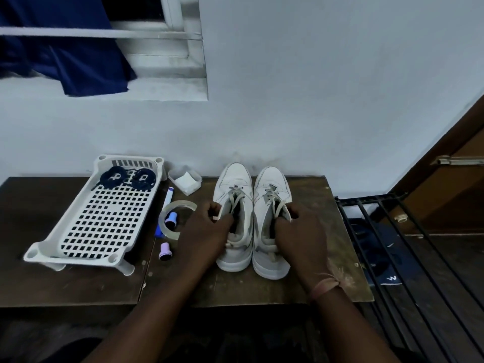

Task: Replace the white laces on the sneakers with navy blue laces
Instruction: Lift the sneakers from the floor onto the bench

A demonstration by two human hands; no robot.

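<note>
Nearest the head camera, two forearms reach forward over the near edge of the wooden table (262, 286). The left hand (203, 233) has its fingers curled at the collar of the left sneaker (234, 218), pinching what looks like the end of its white lace (235, 196). The right hand (301, 231) is curled the same way at the mouth of the right sneaker (272, 224), seemingly gripping that shoe's white lace (273, 199); exactly which strand each hand has is hard to tell in the dim light. Both shoes stand side by side, toes toward the far wall, laces only partly loosened.

The step looks like unlacing. It will likely go best one shoe at a time: steady the shoe with one hand and draw the lace out eyelet by eyelet from the top rather than yanking both

The navy laces (128, 177) lie coiled at the far end of the white basket (70, 237), well left of the shoes. Between them sit a tape roll (167, 209), a marker (167, 197) and a small tub (184, 180)
</note>
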